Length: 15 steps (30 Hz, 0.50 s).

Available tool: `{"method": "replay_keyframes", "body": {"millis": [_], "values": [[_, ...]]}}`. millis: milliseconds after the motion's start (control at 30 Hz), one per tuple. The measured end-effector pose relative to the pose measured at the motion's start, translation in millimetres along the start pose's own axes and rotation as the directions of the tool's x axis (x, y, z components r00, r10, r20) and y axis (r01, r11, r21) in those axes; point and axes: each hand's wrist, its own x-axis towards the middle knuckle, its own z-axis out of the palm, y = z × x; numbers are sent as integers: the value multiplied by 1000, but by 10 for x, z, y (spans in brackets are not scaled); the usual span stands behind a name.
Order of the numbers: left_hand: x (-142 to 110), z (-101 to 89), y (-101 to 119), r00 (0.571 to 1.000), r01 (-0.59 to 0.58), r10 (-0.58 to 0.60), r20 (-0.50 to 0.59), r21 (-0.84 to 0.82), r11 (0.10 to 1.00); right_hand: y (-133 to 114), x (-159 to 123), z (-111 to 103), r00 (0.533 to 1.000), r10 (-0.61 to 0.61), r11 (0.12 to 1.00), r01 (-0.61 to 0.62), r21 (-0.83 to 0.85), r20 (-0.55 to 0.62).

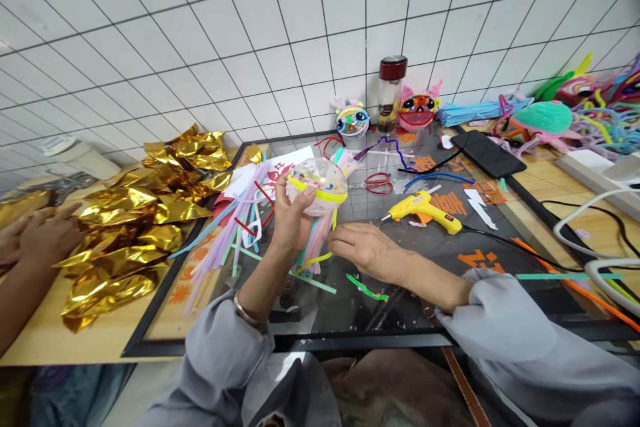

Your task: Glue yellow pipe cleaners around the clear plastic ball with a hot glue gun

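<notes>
My left hand grips a clear plastic ball from its left side, thumb across the front. A yellow pipe cleaner wraps around the ball's middle, and its loose tail hangs down toward my right hand. The fingertips of that hand are pinched around this tail, whose end sticks out to the left. Under the ball lies a bunch of pastel pipe cleaners. A short green twisted piece is on the dark board just below my right hand.
To the right lie a yellow glue gun, red-handled scissors and a phone. Decorated balls and a bottle stand by the tiled wall. Gold foil and another person's hands are at left.
</notes>
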Motion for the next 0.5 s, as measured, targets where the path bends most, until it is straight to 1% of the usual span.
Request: {"method": "replay_keyframes", "body": {"millis": [100, 167, 267, 367, 433, 467, 500], "values": [[40, -39, 34, 1000, 7, -7, -8, 5, 1000, -109, 42, -57, 990, -104, 993, 97, -75, -100], [57, -57, 50, 1000, 5, -5, -2, 21, 1000, -185, 68, -78, 970, -181, 980, 165, -110, -161], [73, -75, 56, 1000, -14, 14, -1, 40, 999, -322, 104, -117, 936, -278, 956, 247, -160, -217], [97, -99, 43, 998, -51, 52, -33, 47, 998, -454, 137, -195, 882, -399, 912, 353, -208, -250], [125, -125, 33, 994, -80, 84, -66, 60, 995, -499, 150, -269, 816, -498, 866, 447, -225, -293], [142, -142, 30, 992, -87, 93, -83, 70, 994, -502, 149, -308, 786, -531, 846, 476, -239, -317], [159, -159, 31, 990, -89, 97, -98, 81, 993, -491, 144, -347, 771, -541, 840, 479, -254, -337]]}}
